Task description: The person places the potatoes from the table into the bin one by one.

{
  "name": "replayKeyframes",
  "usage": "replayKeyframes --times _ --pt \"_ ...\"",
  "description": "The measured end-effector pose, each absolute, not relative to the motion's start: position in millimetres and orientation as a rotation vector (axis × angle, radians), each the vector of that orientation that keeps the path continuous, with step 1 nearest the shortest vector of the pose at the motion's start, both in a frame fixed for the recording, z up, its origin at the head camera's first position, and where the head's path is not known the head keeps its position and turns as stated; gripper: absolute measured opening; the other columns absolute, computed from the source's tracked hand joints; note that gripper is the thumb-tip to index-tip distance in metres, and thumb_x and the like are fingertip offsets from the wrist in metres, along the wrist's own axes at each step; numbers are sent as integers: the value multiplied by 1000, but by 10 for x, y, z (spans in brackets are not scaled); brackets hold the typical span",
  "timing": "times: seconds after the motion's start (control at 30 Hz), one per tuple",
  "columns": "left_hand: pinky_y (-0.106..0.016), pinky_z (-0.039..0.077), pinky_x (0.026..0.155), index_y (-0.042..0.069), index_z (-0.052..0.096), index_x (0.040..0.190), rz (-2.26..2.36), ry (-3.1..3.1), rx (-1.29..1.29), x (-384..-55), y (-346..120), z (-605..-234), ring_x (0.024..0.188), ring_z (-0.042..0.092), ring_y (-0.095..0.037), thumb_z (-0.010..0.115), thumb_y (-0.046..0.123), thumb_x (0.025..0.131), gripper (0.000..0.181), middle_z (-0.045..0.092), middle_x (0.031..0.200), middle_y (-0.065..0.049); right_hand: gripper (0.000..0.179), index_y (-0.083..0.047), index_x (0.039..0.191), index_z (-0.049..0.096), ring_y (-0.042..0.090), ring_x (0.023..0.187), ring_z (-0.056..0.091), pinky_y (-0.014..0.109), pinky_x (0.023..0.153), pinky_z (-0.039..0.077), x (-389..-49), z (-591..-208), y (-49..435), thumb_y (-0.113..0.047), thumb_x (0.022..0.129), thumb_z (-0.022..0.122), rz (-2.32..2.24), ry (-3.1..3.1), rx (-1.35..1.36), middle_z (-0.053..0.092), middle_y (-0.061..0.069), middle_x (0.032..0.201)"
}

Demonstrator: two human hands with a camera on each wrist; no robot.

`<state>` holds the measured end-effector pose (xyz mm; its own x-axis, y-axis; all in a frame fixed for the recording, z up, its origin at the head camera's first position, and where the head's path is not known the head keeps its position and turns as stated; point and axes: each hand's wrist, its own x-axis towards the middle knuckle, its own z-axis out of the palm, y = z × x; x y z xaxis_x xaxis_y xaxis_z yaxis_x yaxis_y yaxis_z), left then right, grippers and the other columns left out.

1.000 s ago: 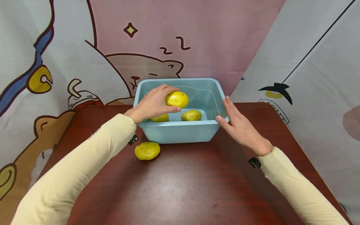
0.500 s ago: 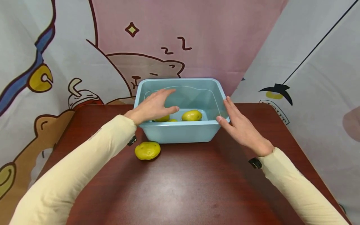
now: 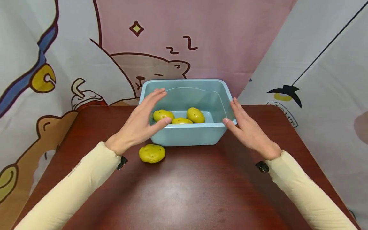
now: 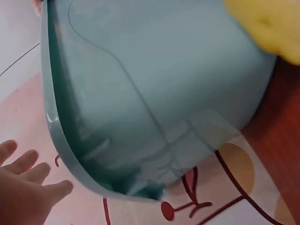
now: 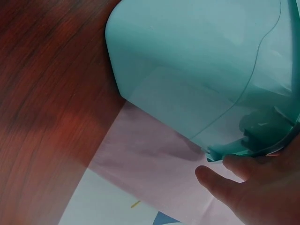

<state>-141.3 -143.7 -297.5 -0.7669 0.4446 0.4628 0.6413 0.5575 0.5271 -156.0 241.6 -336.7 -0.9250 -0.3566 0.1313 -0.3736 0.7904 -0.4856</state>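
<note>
A light blue plastic basin stands on the table with several yellow potatoes inside, among them a potato near the middle. Outside, close to its front left corner, lies another potato, seen large and partly cut off as a yellow potato in the left wrist view. My left hand is over the basin's left side, fingers straight and thumb spread, holding nothing. At the right rim, my right hand rests with straight fingers along the outer side and the thumb at the front corner.
The dark red-brown wooden table extends toward me in front of the basin. Directly behind it hangs a cloth backdrop with cartoon prints.
My left hand has let go of a potato, which now lies in the basin, and has drawn back left toward the rim. A potato inside has turned slightly. The right hand stays at the rim.
</note>
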Motion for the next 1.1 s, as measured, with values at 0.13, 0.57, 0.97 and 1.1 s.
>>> replayKeyframes --times 0.13,0.57,0.97,1.1 --pt "-53 30 121 13 38 160 -1054 -2375 -885 -1268 -1613 -3116 155 27 -23 60 57 99 78 31 167 -2 82 -16 168 8 29 159 12 63 119 26 -1561 -3370 2411 -53 107 48 815 -2942 603 -5 -8 173" --pt "-50 25 123 12 36 161 -1121 -2362 -736 -850 -2156 -3645 155 26 -28 64 65 93 90 32 167 -8 81 -17 168 7 27 159 9 63 120 23 -1559 -3375 2408 -52 107 48 830 -2929 618 -5 -9 173" --pt "-56 31 119 22 21 166 -1069 -2690 -678 -682 -2340 -3925 155 25 -27 86 32 85 105 21 172 -2 80 -16 168 8 27 159 9 64 120 23 -1560 -3375 2409 -51 108 48 826 -2929 618 -5 -8 173" --pt "-62 31 117 24 19 167 -1044 -2817 -713 -672 -2340 -3985 155 24 -28 85 40 86 105 20 172 -1 80 -16 168 8 27 159 8 63 120 23 -1558 -3373 2406 -51 108 48 826 -2929 618 -5 -8 173"
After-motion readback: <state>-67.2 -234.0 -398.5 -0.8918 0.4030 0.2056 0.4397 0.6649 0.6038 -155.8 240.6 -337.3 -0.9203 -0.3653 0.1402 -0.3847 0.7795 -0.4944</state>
